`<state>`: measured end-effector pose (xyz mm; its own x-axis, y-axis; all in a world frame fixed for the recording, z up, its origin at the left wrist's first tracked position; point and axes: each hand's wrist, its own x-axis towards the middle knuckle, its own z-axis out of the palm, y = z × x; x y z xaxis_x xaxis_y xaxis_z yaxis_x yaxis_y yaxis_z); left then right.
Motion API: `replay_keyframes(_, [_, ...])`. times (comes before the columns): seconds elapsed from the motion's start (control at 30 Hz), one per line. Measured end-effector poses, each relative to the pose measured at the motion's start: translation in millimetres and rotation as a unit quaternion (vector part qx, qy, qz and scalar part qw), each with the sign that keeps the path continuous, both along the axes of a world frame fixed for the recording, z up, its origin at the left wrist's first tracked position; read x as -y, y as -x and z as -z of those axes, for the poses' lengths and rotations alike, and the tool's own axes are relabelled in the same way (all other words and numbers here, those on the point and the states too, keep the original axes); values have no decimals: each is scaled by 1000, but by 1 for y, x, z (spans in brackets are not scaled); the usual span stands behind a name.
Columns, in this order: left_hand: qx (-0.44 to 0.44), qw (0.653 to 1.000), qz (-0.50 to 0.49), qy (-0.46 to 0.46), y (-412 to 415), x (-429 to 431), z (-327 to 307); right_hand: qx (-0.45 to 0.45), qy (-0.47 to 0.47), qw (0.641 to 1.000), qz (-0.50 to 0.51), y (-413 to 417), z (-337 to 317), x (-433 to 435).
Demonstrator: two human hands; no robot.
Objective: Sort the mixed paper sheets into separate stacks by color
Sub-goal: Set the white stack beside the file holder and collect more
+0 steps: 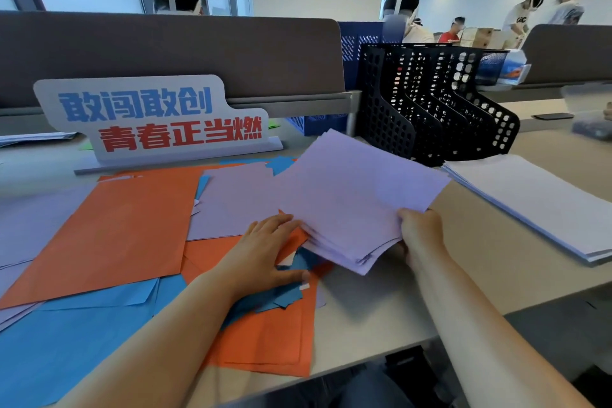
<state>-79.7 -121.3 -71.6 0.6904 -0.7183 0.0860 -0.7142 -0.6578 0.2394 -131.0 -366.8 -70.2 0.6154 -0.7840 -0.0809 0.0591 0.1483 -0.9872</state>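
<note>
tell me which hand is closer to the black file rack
Right. The right hand holds the lilac sheets below the black file rack; the left hand rests on the mixed papers, further left.

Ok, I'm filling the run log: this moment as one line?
phase: gathering lilac | right hand: holds lilac sheaf raised | left hand: flat on mixed pile | white stack: right, apart
</note>
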Motion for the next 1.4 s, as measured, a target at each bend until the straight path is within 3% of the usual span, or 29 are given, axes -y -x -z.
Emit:
replay_keyframes(0.23, [28, 999, 10, -25, 1, 4, -2, 55, -51, 989, 127, 13, -1, 24])
replay_keyframes(0.43, [7, 1000, 5, -22, 5, 9, -7, 102, -52, 980, 165, 31, -6, 37])
replay_keyframes(0.53, [-34, 998, -6, 52, 10, 14, -12, 107, -71, 981, 148, 38, -8, 40])
replay_keyframes(0.63, [-149, 970, -51, 187, 16, 22, -23, 112, -95, 983, 113, 40, -8, 36])
replay_keyframes(0.7, [-298, 904, -84, 296, 16, 27, -32, 135, -112, 981, 84, 40, -7, 29])
replay_keyframes(0.8, [-521, 700, -116, 474, 12, 37, -45, 146, -135, 980, -9, 39, -5, 15])
replay_keyframes(0.87, [-547, 618, -154, 543, 7, 44, -52, 131, -132, 978, -95, 40, -5, 4])
replay_keyframes(0.93, [-517, 579, -208, 595, 0, 51, -54, 116, -117, 971, -174, 43, -9, -4])
replay_keyframes(1.07, [-444, 613, -266, 597, -19, 45, -48, 100, -86, 961, -245, 43, -11, -8])
replay_keyframes(1.23, [-443, 685, -267, 512, -34, 5, -47, 77, -91, 979, -163, 35, -12, 10])
replay_keyframes(1.3, [-463, 693, -292, 470, -42, -9, -41, -4, -46, 980, -193, 31, -11, 13])
replay_keyframes(1.4, [-476, 699, -323, 425, -44, -17, -34, -163, 78, 947, -267, 19, -6, 9])
